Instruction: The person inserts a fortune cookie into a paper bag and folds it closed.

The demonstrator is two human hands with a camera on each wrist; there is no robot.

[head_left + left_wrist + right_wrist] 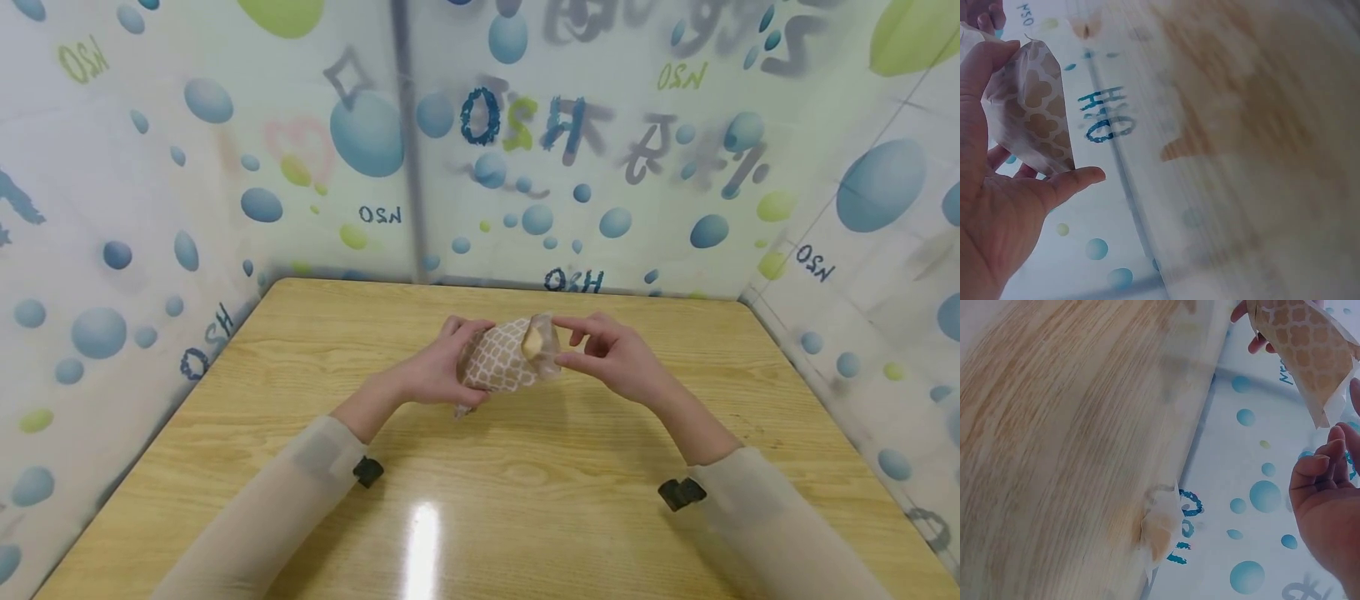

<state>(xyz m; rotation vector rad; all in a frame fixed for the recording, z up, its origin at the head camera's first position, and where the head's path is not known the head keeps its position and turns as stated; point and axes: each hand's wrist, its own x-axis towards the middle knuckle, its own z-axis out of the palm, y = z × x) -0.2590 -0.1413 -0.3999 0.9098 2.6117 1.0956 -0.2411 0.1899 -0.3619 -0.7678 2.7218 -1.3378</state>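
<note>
Patterned bag [498, 360] blocks between hands [441, 367] [618, 357]; room above

Paper bag [498, 358]: tan, white lattice print, creased. Held tilted above table [637, 533]; end opposite mouth gripped by left hand [450, 364]. Mouth parted, turned toward right hand [611, 354], edged with translucent film. Pale, bread-like piece [532, 343] partly exposed inside. Whether film is pinched or merely touched, not clearly shown.

Head: forward, down across counter [540, 517]
Left wrist: close behind left hand [1007, 212]
Right wrist: close behind right hand [1329, 512]
All share: patterned wrapper [498, 358]
</note>
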